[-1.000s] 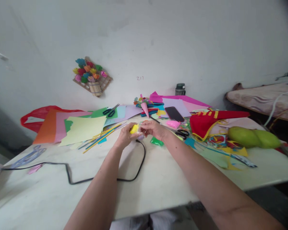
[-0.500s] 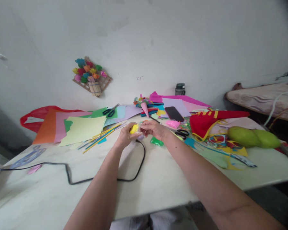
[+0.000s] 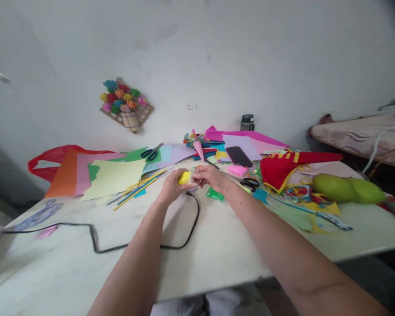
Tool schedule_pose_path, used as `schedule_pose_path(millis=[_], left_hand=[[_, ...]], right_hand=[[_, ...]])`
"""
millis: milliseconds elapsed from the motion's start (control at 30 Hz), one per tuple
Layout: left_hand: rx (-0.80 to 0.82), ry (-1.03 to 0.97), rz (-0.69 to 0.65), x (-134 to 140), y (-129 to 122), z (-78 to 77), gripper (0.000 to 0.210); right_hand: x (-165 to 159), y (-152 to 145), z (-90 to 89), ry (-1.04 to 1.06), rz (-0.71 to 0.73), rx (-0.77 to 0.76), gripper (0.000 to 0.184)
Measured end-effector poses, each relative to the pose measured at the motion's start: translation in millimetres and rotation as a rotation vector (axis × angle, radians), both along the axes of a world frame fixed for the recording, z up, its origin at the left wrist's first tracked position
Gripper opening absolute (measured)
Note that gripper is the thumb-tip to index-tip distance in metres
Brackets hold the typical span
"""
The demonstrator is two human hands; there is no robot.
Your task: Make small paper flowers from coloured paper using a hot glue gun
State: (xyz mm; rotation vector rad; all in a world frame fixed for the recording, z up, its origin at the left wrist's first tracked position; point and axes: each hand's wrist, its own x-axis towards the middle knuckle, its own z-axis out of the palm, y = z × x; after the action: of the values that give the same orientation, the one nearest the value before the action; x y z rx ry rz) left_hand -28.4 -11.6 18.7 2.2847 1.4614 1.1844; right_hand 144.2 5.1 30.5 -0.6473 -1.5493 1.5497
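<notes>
Between my hands, a little above the table, is a yellow lump in a clear plastic wrapper (image 3: 184, 177), like a packet of modelling clay. My left hand (image 3: 172, 186) is closed around its left side. The fingers of my right hand (image 3: 210, 176) pinch the wrapper's right edge. Just below my right hand lies a green packet (image 3: 214, 194), and a pink packet (image 3: 237, 170) rests farther back. Under the held packet a bit of something purple shows, mostly hidden by my fingers. The end of a black cable (image 3: 191, 193) lies near my left hand.
Coloured paper sheets (image 3: 115, 177) and thin strips (image 3: 140, 188) lie to the left, with scissors (image 3: 152, 152) on top. Rightward are a phone (image 3: 238, 156), more scissors (image 3: 249, 183), a red cloth (image 3: 279, 171) and green fruits (image 3: 335, 188). A bottle (image 3: 247, 123) stands behind.
Almost nothing differs. The yellow packet and my left fingers have shifted very slightly, and both hands keep their hold on it.
</notes>
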Motion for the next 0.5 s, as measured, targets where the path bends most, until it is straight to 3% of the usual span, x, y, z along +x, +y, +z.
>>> schedule_pose_path(millis=[300,500], left_hand=[[0.099,0.029,0.029,1.9,0.9,0.5,0.044],[0.130,0.001,0.043,0.1,3.9,-2.6,0.049]], right_hand=[[-4.6,0.1,7.0,-0.232,-0.169,0.144,0.009],[-3.4,-3.9,9.0,-0.185,-0.137,0.069,0.007]])
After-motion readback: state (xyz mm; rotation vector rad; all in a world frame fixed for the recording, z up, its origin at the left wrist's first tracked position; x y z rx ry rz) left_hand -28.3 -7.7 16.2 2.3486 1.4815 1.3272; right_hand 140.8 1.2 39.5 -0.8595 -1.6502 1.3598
